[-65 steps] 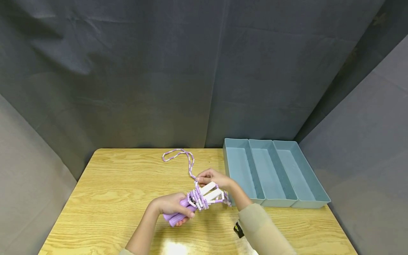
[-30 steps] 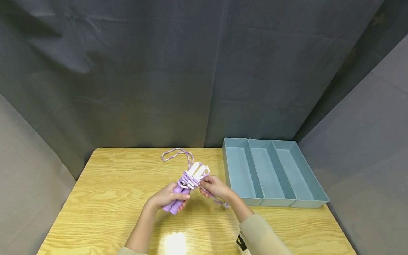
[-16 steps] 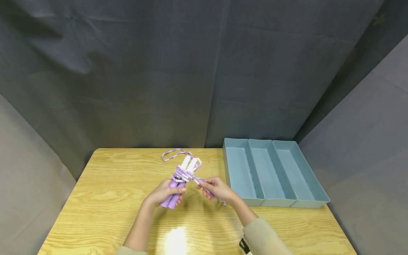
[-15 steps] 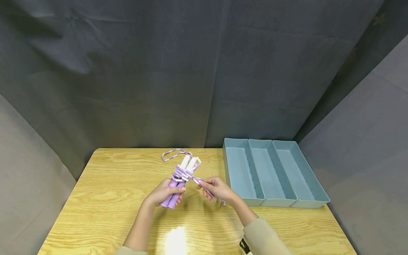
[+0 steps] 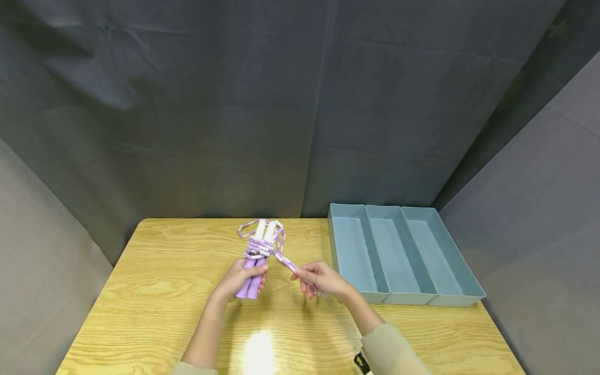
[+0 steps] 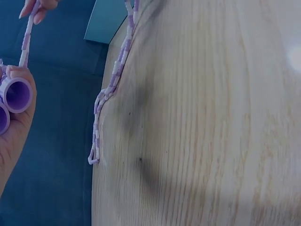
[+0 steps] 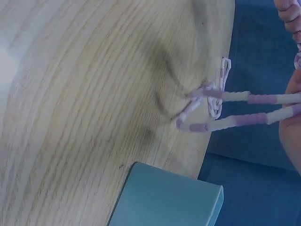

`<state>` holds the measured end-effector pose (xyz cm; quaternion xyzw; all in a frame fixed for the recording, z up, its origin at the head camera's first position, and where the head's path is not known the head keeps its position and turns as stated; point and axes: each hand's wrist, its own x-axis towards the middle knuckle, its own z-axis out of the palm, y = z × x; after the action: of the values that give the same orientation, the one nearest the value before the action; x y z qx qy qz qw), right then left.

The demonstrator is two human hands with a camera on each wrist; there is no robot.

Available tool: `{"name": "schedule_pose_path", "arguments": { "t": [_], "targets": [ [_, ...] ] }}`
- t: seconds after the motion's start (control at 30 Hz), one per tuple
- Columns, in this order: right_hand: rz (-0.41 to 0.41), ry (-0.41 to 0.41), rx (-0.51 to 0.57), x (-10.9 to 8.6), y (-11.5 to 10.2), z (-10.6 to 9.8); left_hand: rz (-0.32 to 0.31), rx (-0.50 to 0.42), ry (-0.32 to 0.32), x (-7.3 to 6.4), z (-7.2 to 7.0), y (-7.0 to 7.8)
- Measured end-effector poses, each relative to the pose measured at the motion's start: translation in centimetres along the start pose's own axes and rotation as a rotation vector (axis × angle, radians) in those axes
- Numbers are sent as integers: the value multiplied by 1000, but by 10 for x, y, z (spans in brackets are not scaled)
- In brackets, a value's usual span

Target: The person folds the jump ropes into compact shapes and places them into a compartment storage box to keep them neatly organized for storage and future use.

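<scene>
My left hand (image 5: 233,281) grips the two purple handles (image 5: 253,285) of a beaded jump rope. Their white ends (image 5: 271,230) point away, toward the back of the table. Purple-and-white beaded cord (image 5: 260,247) is wound round the middle of the handles. From this bundle a doubled strand (image 5: 285,261) runs to my right hand (image 5: 323,279), which pinches it between thumb and fingers. The strand's end hangs past those fingers as a loop (image 7: 197,127) in the right wrist view. Another length of cord (image 6: 114,82) lies on the table in the left wrist view, beneath the handles.
A blue-grey tray (image 5: 455,300) with three long compartments stands at the right rear of the wooden table (image 5: 159,291). Dark curtain (image 5: 225,130) hangs behind the table's back edge. A small black item (image 5: 361,363) shows beside the right sleeve.
My left hand has carried the handles left and away, turning them more upright. My right hand has shifted from the cord behind the bundle to the doubled strand, which now stretches longer between the hands.
</scene>
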<state>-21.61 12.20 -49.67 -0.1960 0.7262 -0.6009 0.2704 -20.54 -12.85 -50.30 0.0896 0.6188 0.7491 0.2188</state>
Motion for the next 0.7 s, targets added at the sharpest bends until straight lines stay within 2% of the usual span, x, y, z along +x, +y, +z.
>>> {"name": "schedule_pose_path", "arguments": {
  "t": [0.07, 0.2, 0.47, 0.7],
  "targets": [
    [-5, -6, 19, -1, -1, 0, -3, -20, 29, 0, 0, 1],
    [-6, -20, 28, -3, -4, 0, -12, -21, 34, 0, -2, -1],
    [-6, -35, -32, -8, -10, -2, -36, -53, 99, 1, -5, -6],
    [-8, -35, -101, -14, -17, -8, -39, -59, 114, 1, -5, -6]
  ]
}}
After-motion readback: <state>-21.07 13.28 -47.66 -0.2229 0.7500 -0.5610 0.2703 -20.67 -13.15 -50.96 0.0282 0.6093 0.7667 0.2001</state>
